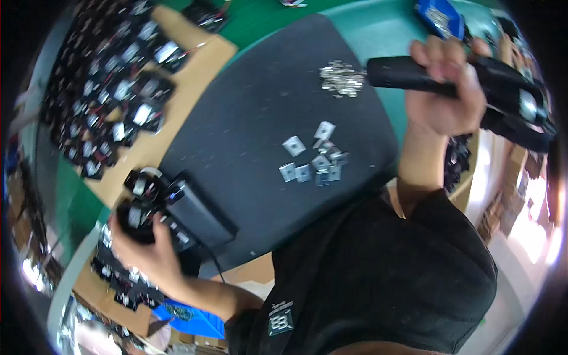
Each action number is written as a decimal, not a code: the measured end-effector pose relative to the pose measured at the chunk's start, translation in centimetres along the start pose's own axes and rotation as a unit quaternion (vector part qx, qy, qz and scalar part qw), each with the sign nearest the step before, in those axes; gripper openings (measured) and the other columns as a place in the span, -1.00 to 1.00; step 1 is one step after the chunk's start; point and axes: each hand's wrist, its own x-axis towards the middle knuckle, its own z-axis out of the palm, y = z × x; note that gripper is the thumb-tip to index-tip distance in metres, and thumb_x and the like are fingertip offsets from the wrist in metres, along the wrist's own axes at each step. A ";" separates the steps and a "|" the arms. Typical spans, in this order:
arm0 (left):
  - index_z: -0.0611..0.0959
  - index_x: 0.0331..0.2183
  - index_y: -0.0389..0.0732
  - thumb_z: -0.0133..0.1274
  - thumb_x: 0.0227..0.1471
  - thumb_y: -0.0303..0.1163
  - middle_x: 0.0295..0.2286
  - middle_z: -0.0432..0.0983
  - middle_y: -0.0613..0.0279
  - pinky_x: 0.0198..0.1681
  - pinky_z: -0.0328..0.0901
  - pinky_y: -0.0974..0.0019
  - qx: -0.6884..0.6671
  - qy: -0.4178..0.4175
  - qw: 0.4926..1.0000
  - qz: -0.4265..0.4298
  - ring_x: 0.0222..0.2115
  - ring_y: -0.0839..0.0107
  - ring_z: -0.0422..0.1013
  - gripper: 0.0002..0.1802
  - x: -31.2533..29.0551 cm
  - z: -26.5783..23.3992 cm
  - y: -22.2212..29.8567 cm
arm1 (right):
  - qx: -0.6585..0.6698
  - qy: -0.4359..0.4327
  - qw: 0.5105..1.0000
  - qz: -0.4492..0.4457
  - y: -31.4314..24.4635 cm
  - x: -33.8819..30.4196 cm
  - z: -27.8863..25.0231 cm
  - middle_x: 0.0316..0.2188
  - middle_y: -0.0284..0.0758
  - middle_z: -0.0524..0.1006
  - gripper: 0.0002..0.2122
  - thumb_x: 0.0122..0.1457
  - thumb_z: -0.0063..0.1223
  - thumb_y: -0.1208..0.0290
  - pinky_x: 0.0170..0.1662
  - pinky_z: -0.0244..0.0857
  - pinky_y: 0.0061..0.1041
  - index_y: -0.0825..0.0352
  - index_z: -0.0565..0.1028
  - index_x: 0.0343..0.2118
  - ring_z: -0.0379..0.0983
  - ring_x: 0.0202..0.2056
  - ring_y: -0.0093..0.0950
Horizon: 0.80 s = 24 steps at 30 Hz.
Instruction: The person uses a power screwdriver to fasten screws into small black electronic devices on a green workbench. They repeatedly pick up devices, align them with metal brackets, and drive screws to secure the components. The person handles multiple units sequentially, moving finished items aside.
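My right hand is raised at the upper right, its fingers wrapped round the handle of a black drill-like power tool. At the lower left my left hand, blurred by motion, has its thumb and fingers at either side of a small black part with a white label. Another black part sits just beyond it. Beside them lies a black box-shaped device with a small lit display and a cable. Small silver square plates lie loosely grouped on the dark mat.
Small shiny metal pieces form a pile toward the mat's far right. A cardboard tray with many black labelled parts stands at the left. Blue bins are at the far right and lower left. More black parts lie near my left forearm.
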 end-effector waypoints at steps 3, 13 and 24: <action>0.44 0.10 -0.10 0.29 -0.18 -0.12 0.14 0.21 -0.08 0.17 0.10 -0.07 0.149 -0.005 0.988 -0.033 0.15 0.00 0.16 -0.23 -1.4 1.4 -3.3 | -0.103 0.049 0.993 -0.023 0.8 -0.5 -1.5 -0.49 -0.44 0.28 -0.64 0.12 -0.09 0.43 -0.21 0.09 -0.38 0.18 0.33 0.03 0.18 -0.44 -0.55; 0.51 0.02 -0.27 0.19 -0.03 -0.41 -0.01 0.43 0.00 0.11 0.19 0.07 -0.092 0.023 0.986 0.134 0.02 0.06 0.33 -0.48 -0.3 1.6 5.0 | -0.163 0.048 0.985 -0.016 3.4 1.0 -2.0 -0.54 -0.38 0.31 -0.62 0.08 -0.05 0.46 -0.25 0.21 -0.31 0.23 0.31 0.01 0.25 -0.48 -0.50; 0.65 -0.21 -0.22 0.24 -0.19 -0.52 -0.30 0.47 0.14 -0.22 0.35 0.20 -0.259 -0.280 0.888 0.258 -0.28 0.18 0.44 -0.62 0.0 7.7 16.2 | -0.030 0.033 0.999 0.021 1.8 1.1 -3.3 -0.47 -0.49 0.31 -0.62 0.12 -0.09 0.40 -0.21 0.12 -0.41 0.15 0.32 0.05 0.19 -0.44 -0.59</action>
